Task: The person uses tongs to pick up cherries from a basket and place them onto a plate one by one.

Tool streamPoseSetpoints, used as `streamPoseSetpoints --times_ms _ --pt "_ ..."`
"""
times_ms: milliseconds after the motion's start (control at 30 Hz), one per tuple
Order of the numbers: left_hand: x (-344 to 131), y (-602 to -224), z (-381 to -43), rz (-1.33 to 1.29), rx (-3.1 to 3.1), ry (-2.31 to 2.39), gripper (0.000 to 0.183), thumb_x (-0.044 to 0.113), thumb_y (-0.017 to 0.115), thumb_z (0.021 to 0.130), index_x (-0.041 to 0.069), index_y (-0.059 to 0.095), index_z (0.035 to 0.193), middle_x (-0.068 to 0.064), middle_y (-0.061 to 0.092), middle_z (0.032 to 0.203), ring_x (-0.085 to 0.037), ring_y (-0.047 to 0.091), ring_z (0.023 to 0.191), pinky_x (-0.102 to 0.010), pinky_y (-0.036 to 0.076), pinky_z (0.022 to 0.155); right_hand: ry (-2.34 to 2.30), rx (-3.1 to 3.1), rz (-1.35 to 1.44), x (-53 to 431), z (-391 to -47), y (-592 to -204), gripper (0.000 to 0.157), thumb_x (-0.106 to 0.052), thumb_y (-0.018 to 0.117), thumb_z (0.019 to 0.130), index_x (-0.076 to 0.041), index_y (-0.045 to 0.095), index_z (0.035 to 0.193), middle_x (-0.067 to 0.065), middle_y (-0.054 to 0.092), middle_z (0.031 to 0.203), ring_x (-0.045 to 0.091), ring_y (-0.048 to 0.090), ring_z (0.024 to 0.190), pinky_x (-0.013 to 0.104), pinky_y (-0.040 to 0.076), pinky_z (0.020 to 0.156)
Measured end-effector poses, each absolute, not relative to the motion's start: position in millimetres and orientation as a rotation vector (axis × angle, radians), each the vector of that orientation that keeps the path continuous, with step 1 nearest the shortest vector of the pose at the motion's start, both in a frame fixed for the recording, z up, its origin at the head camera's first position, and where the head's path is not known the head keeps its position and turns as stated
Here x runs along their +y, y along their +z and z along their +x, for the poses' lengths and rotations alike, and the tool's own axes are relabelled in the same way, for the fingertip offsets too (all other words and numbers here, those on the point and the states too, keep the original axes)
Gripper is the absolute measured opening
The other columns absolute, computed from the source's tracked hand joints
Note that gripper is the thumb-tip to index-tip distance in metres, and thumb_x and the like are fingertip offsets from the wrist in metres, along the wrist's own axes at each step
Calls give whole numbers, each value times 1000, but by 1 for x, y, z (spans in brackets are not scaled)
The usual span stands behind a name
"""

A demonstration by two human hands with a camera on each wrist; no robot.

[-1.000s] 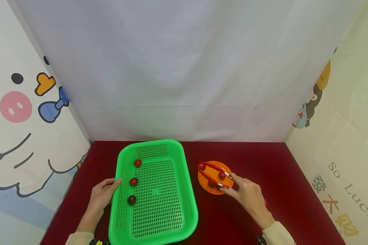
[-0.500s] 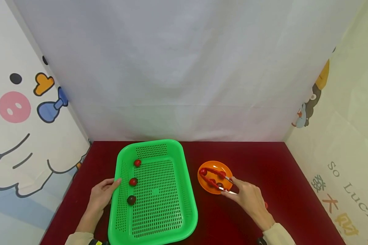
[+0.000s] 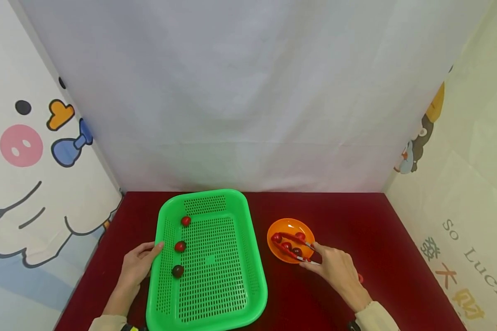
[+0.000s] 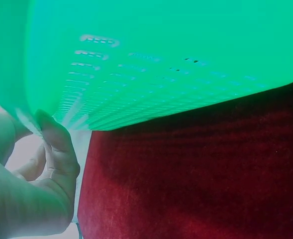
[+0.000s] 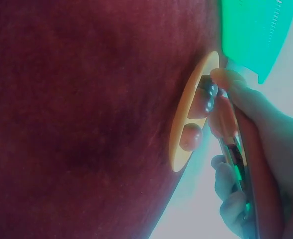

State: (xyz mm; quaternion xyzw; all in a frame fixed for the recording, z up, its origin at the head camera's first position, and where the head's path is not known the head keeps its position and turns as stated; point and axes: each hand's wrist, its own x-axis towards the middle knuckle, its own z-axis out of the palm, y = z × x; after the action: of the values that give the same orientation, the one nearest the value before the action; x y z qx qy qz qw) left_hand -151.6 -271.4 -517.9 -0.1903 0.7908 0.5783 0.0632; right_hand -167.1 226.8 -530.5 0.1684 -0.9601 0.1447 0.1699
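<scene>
My left hand [image 3: 137,265] grips the left rim of a green plastic basket [image 3: 254,257], thumb over the edge. In the left wrist view, its fingers [image 4: 59,134] pinch the rim. Inside the basket, a red fruit [image 3: 186,221], a second one [image 3: 180,246] and a darker one [image 3: 177,271] line the left side. My right hand [image 3: 335,269] holds red tongs [image 3: 288,252] over an orange plate [image 3: 288,223]. The tong tips are around a small round red fruit [image 3: 276,237] low over the plate's left part. Several similar fruits, including a red one [image 3: 300,236], lie in the plate.
A dark red cloth [image 3: 327,211] covers the table under the basket and plate. A pale curtain [image 3: 248,115] hangs behind, with printed panels on both sides. A small red end [image 3: 360,278] shows beyond my right wrist.
The tongs have come down and toward me, bringing the red fruit from the plate's left edge down into the plate. My left hand and the basket have stayed in place.
</scene>
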Motion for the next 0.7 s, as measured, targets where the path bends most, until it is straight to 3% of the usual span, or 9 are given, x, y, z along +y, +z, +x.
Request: streamPoseSetpoints --times_ms 200,433,700 --pt "-272 -519 -151 -571 2390 1756 71 49 65 100 -4 50 145 3 71 98 -9 61 72 -29 51 62 383 -2771 477 226 -169 -529 49 -44 95 69 -9 75 96 -5 55 62 7 29 50 21 29 43" --pt "-271 -519 -151 -582 2363 1771 72 50 65 100 -3 49 145 2 72 100 -9 64 76 -29 53 66 367 -2838 475 223 -171 -523 48 -47 93 72 -8 72 92 -10 36 58 6 25 52 22 23 45" --pt "-271 -519 -151 -582 2365 1778 71 49 65 101 -3 49 146 2 71 99 -9 64 76 -29 53 66 381 -2877 465 221 -174 -520 49 -48 92 73 -8 73 94 -9 40 58 7 26 51 22 23 45"
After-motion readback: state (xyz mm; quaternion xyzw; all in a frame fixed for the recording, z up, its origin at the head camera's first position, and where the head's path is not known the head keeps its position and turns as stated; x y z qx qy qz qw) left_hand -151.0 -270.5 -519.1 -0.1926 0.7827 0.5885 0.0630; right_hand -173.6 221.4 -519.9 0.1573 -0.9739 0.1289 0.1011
